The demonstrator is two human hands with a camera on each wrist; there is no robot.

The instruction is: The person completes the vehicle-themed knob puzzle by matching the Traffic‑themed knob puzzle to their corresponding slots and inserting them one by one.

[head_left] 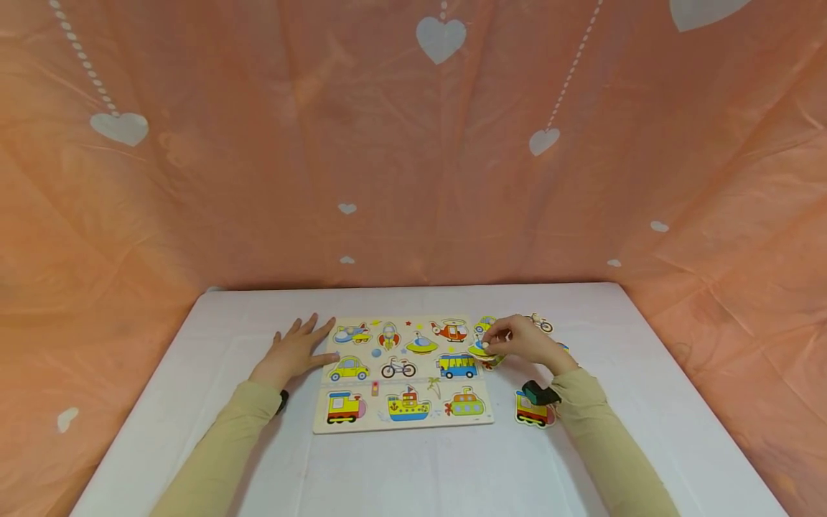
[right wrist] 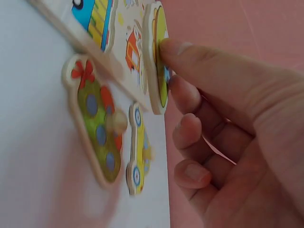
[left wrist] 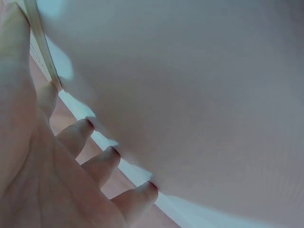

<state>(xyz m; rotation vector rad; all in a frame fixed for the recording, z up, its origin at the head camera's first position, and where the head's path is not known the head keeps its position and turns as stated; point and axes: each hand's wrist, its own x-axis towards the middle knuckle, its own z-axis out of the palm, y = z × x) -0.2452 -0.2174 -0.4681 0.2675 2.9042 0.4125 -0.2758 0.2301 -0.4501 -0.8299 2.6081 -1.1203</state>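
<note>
A wooden puzzle board printed with vehicles lies on the table. My left hand is spread at its left side, thumb and index fingertip touching the board's edge. In the left wrist view, the other fingertips rest on the white surface. Between thumb and index finger, my right hand pinches a flying-saucer puzzle piece, lifted and tilted by the board's right edge. Beneath that hand, a green submarine piece and a yellow car piece lie on the table, both with knobs.
A train piece lies near the right wrist, and a bicycle piece lies behind the right hand. Other pieces are partly hidden by the right arm. White cloth covers the table; a pink heart-patterned curtain hangs behind.
</note>
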